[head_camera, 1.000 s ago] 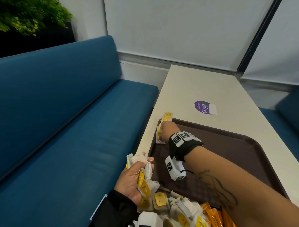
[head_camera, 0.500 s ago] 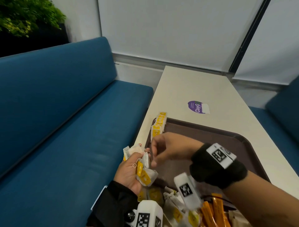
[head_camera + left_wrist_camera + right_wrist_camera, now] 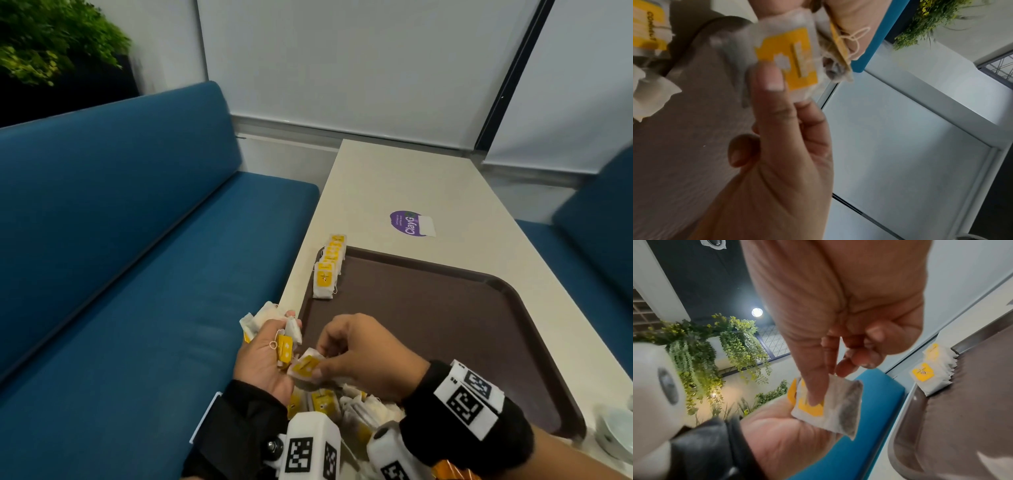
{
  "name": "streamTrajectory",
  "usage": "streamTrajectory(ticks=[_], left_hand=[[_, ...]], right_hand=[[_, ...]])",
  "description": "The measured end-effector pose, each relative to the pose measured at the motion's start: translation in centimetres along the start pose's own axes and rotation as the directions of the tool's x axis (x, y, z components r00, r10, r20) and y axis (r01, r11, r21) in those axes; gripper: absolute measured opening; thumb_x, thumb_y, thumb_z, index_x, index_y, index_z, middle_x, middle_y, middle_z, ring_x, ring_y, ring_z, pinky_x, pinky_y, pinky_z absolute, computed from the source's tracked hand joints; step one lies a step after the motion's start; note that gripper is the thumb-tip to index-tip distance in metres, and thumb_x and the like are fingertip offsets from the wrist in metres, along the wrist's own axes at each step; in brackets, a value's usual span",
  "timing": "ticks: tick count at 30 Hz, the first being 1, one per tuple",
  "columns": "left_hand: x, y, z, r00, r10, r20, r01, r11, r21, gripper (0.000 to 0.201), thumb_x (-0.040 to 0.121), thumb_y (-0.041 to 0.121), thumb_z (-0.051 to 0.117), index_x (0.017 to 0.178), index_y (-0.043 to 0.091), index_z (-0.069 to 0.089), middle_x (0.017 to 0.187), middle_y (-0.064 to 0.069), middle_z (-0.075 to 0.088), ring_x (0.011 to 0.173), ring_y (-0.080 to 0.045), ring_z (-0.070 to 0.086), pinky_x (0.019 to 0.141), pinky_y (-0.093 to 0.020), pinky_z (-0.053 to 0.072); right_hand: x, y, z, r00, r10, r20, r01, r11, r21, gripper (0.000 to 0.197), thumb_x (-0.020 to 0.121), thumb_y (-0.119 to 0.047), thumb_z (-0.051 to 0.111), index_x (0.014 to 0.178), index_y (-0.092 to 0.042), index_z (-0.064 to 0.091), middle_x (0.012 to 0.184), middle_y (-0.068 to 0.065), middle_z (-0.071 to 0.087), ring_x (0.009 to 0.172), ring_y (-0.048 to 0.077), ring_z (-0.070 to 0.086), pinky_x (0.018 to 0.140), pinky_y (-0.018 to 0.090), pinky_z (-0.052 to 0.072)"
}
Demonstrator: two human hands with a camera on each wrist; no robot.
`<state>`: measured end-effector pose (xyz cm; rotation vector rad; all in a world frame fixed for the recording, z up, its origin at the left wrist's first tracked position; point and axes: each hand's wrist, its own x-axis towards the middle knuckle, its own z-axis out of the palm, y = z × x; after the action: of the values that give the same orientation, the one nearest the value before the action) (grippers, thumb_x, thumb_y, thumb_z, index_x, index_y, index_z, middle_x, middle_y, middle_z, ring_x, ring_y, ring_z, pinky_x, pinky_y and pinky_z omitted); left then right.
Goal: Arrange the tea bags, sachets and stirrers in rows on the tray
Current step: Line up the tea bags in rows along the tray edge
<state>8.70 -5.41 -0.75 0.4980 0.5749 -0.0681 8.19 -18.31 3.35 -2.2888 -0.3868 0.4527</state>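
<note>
Tea bags are the item in hand: the left hand (image 3: 265, 359) cups a small bunch of tea bags (image 3: 274, 327) over the near left edge of the brown tray (image 3: 445, 308), fingers curled round them, while the right hand (image 3: 359, 353) pinches a single tea bag (image 3: 306, 366) between thumb and fingertips just beside the left palm. The right wrist view shows that pinch falling on the yellow tag side of the single bag (image 3: 830, 408), with dark leaf visible through the paper at its other side. A started row of tea bags (image 3: 329, 270) stands overlapped along the far left edge of the tray, partly against its rim. A loose heap of tea bags (image 3: 346, 407) lies at the near end of the tray, with orange sachets (image 3: 448, 471) just showing at the bottom edge of the head view; stirrers cannot be made out. Judgement: the bags are very light, soft and easily crushed, the paper tears under a hard squeeze, and the strings (image 3: 851, 40) tangle readily between neighbours. Hold is best taken at a flat margin or over the tag, with light pressure, drawing the bag clear slowly so its string does not drag others out. The tray sits on a pale surface (image 3: 411, 178), and most of its floor is bare, so the task appears to be at an early stage
</note>
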Motion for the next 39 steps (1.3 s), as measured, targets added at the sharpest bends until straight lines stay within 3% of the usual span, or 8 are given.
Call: streamTrajectory(ticks=[8, 13, 18, 23, 26, 30, 35, 39], left_hand=[[0.9, 1.5, -0.4, 0.998, 0.043, -0.044, -0.044, 0.998, -0.034, 0.016, 0.09, -0.003, 0.046, 0.081, 0.01, 0.051, 0.08, -0.009, 0.058, 0.056, -0.01, 0.064, 0.037, -0.015, 0.045], [1.9, 1.9, -1.2, 0.997, 0.044, -0.061, -0.047, 0.998, -0.042, 0.016, 0.092, -0.001, 0.044, 0.085, 0.012, 0.049, 0.082, -0.008, 0.057, 0.049, -0.006, 0.064, 0.034, -0.011, 0.038], [1.1, 0.7, -0.7, 0.999, -0.027, -0.037, 0.028, 0.999, 0.029, 0.015, 0.091, -0.002, 0.045, 0.084, 0.012, 0.05, 0.081, -0.007, 0.058, 0.051, -0.008, 0.063, 0.034, -0.012, 0.039], [0.4, 0.2, -0.8, 0.999, -0.034, -0.033, 0.037, 0.995, 0.094, 0.016, 0.09, -0.001, 0.046, 0.084, 0.013, 0.051, 0.085, -0.01, 0.061, 0.073, -0.016, 0.058, 0.033, -0.013, 0.039], [0.4, 0.4, -1.1, 0.999, -0.021, -0.038, 0.026, 0.992, 0.126, 0.014, 0.09, -0.001, 0.047, 0.085, 0.012, 0.052, 0.086, -0.01, 0.063, 0.071, -0.016, 0.059, 0.035, -0.014, 0.04], [0.5, 0.4, -1.5, 1.0, -0.025, -0.005, 0.026, 0.986, 0.164, 0.015, 0.09, 0.0, 0.048, 0.084, 0.012, 0.056, 0.088, -0.011, 0.062, 0.075, -0.019, 0.059, 0.035, -0.015, 0.042], [0.6, 0.3, -1.4, 0.999, -0.033, 0.033, 0.028, 0.989, 0.146, 0.014, 0.089, 0.001, 0.051, 0.086, 0.013, 0.056, 0.089, -0.012, 0.061, 0.077, -0.02, 0.06, 0.041, -0.018, 0.048], [0.3, 0.1, -0.8, 0.998, -0.02, 0.057, 0.009, 0.984, 0.178, 0.014, 0.086, 0.003, 0.054, 0.078, 0.012, 0.061, 0.074, -0.009, 0.062, 0.057, -0.015, 0.062, 0.039, -0.018, 0.046]], right_hand=[[2.3, 0.8, -2.9, 0.999, 0.019, 0.033, -0.023, 0.993, 0.118, 0.016, 0.076, -0.012, 0.077, 0.072, -0.018, 0.062, 0.069, -0.005, 0.062, 0.056, -0.002, 0.052, 0.057, 0.012, 0.043], [6.6, 3.3, -4.6, 0.945, 0.252, -0.209, -0.18, 0.933, 0.312, 0.019, 0.087, -0.004, 0.063, 0.075, -0.014, 0.051, 0.063, 0.006, 0.057, 0.043, 0.005, 0.05, 0.038, 0.016, 0.031], [11.8, 5.5, -3.8, 0.899, 0.417, -0.133, -0.376, 0.891, 0.256, 0.018, 0.086, -0.001, 0.063, 0.075, -0.011, 0.053, 0.064, 0.008, 0.057, 0.047, 0.012, 0.052, 0.036, 0.016, 0.036], [14.2, 5.3, -2.7, 0.847, 0.519, -0.111, -0.52, 0.854, 0.021, 0.025, 0.095, -0.024, 0.053, 0.114, -0.01, 0.061, 0.091, 0.0, 0.062, 0.093, 0.014, 0.058, 0.089, 0.02, 0.044], [15.1, 5.6, -2.9, 0.842, 0.527, -0.116, -0.53, 0.848, 0.0, 0.045, 0.096, -0.026, 0.05, 0.138, -0.009, 0.044, 0.128, 0.007, 0.055, 0.109, 0.019, 0.057, 0.093, 0.02, 0.045], [15.9, 6.6, -2.2, 0.858, 0.504, -0.104, -0.503, 0.863, 0.034, 0.024, 0.09, -0.017, 0.061, 0.11, -0.004, 0.061, 0.086, 0.006, 0.064, 0.063, 0.013, 0.061, 0.047, 0.015, 0.047], [13.8, 5.6, -2.5, 0.873, 0.398, -0.283, -0.373, 0.917, 0.14, 0.027, 0.08, -0.029, 0.074, 0.081, -0.011, 0.053, 0.078, 0.008, 0.056, 0.068, 0.02, 0.053, 0.059, 0.029, 0.041], [6.8, 1.3, -2.5, 0.987, 0.156, -0.032, -0.141, 0.952, 0.273, 0.03, 0.079, -0.03, 0.075, 0.068, -0.018, 0.05, 0.061, -0.001, 0.049, 0.051, 0.01, 0.045, 0.043, 0.021, 0.034]])
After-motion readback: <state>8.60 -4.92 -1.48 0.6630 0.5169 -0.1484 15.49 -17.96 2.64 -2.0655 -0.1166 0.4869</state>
